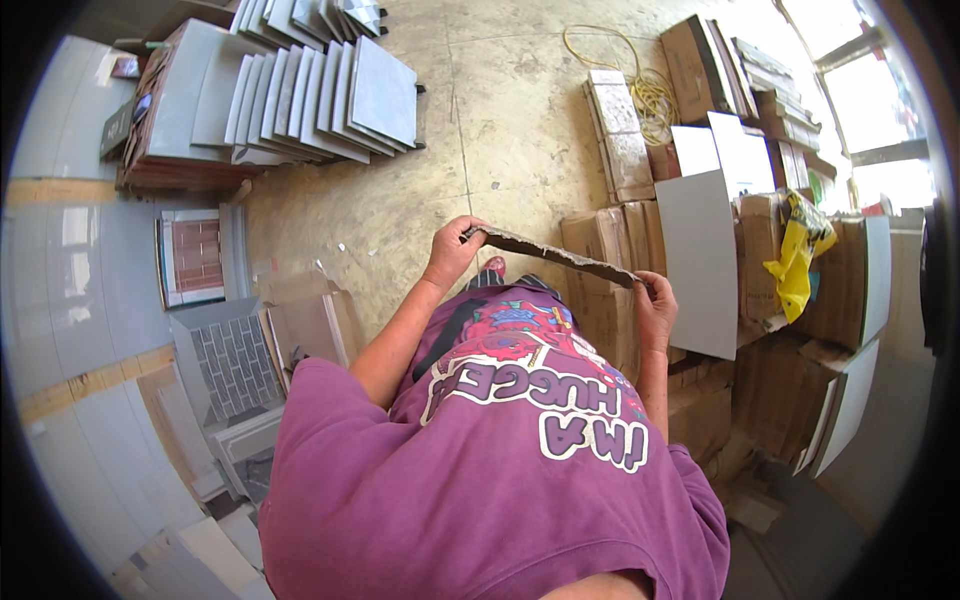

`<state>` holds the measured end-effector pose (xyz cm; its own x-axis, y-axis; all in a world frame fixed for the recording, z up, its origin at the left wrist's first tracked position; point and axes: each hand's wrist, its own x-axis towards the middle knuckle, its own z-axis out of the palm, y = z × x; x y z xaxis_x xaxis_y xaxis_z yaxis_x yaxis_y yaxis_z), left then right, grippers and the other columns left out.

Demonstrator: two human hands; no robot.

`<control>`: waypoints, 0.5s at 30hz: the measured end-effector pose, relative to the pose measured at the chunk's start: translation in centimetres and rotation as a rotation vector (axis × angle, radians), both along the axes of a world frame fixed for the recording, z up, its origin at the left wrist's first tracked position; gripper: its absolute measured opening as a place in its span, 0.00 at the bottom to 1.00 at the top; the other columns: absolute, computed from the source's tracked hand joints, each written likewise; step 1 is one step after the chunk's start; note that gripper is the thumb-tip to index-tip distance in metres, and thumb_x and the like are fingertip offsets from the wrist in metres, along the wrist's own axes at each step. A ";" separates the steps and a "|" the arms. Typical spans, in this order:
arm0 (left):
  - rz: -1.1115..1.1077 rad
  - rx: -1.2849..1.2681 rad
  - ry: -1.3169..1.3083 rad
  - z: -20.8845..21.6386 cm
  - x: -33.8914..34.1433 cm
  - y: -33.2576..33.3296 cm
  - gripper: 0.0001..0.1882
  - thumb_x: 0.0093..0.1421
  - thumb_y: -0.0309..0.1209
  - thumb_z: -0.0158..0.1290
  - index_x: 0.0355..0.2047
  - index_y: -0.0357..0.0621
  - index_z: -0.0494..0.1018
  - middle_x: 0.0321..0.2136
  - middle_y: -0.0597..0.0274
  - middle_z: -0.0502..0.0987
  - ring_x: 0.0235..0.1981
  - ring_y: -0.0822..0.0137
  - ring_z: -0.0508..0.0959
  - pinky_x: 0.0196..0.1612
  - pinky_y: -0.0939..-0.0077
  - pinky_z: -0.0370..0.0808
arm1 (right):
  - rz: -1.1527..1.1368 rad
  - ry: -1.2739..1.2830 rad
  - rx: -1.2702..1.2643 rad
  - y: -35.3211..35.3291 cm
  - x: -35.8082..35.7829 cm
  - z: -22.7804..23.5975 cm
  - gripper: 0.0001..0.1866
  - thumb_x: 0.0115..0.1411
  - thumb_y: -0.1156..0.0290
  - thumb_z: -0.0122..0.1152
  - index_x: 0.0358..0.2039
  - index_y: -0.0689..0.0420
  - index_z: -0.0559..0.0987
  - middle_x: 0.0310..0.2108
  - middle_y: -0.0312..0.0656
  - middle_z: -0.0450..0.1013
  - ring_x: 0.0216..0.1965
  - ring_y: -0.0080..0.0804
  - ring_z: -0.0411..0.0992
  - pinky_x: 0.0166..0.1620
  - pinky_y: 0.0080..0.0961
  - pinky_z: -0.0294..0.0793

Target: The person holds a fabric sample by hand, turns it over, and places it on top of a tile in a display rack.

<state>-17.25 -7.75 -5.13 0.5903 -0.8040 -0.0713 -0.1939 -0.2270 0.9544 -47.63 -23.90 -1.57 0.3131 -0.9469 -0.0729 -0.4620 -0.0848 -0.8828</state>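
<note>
A long, narrow strip of torn cardboard, dark brown with a ragged edge, stretches between my two hands in front of my body. Its left end is pinched by my left hand, fingers closed round it. My right hand grips the other end, a little lower in the view. The strip bows slightly and slopes down to the right. Beneath it show my purple shirt, a red shoe and some of the floor.
Grey tiles stand in a row at the far left. Brown cartons and a large grey tile are close on my right, with a yellow plastic bag beyond. A yellow hose lies coiled on the concrete floor.
</note>
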 end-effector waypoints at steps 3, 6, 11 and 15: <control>0.083 0.030 0.022 -0.3 -0.6 1.2 0.04 0.54 0.23 0.50 0.31 0.37 0.72 0.23 0.67 0.74 0.26 0.78 0.74 0.30 0.85 0.71 | 0.099 0.012 -0.019 -1.2 0.8 0.2 0.05 0.51 0.79 0.58 0.30 0.60 0.76 0.25 0.31 0.67 0.24 0.16 0.63 0.31 0.14 0.66; 0.162 0.038 0.036 1.3 -1.3 2.1 0.04 0.55 0.23 0.50 0.31 0.37 0.72 0.23 0.68 0.74 0.26 0.79 0.73 0.30 0.86 0.70 | 0.186 0.008 -0.026 -2.6 1.7 0.6 0.05 0.51 0.79 0.58 0.30 0.60 0.76 0.25 0.32 0.67 0.25 0.16 0.64 0.31 0.14 0.66; 0.288 0.029 0.041 2.9 -3.2 3.0 0.05 0.54 0.24 0.50 0.31 0.38 0.73 0.23 0.68 0.74 0.25 0.79 0.73 0.31 0.85 0.70 | 0.289 0.019 -0.002 -4.4 2.9 0.6 0.04 0.50 0.79 0.58 0.30 0.60 0.76 0.25 0.33 0.68 0.24 0.17 0.65 0.31 0.14 0.66; 0.365 0.040 0.088 3.2 -4.8 3.8 0.05 0.54 0.23 0.50 0.32 0.38 0.73 0.24 0.68 0.74 0.26 0.79 0.72 0.31 0.84 0.70 | 0.344 0.012 0.009 -5.3 3.1 0.5 0.05 0.50 0.78 0.58 0.30 0.60 0.76 0.25 0.34 0.68 0.24 0.17 0.65 0.31 0.14 0.67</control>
<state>-22.06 -3.91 -1.95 0.8277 -0.5374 -0.1615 -0.0111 -0.3034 0.9528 -44.48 -29.21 -1.06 0.6130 -0.7853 -0.0867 -0.4184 -0.2296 -0.8788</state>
